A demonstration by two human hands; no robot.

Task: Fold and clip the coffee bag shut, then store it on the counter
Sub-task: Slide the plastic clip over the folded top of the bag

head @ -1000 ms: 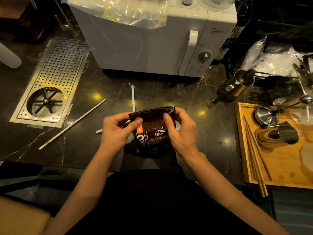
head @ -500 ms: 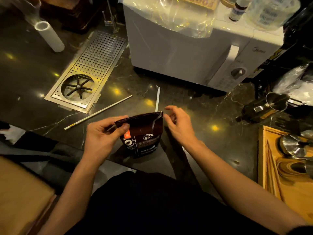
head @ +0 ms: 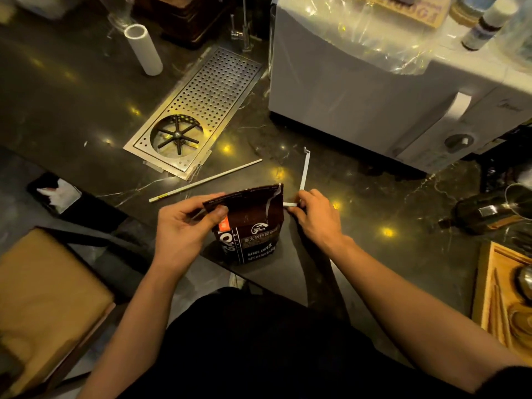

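A dark brown coffee bag [head: 253, 226] with white print stands upright near the counter's front edge, its top folded over. My left hand [head: 184, 223] pinches the folded top at its left corner. My right hand [head: 313, 217] sits just right of the bag, fingers closed on the near end of a thin white bag clip [head: 304, 171]. The clip's long arm points away from me toward the microwave, and its short end sticks out beside the bag's right edge.
A white rod [head: 205, 180] lies on the dark marble counter [head: 359, 197] behind the bag. A perforated steel rinser tray [head: 201, 105] is at back left, a white microwave [head: 388, 90] at back right, a dark bottle [head: 483, 211] and wooden tray [head: 486, 298] at right.
My right hand let go of the bag's top, moved right and took hold of the white clip. The left hand keeps the fold pinched. The camera view swung left.
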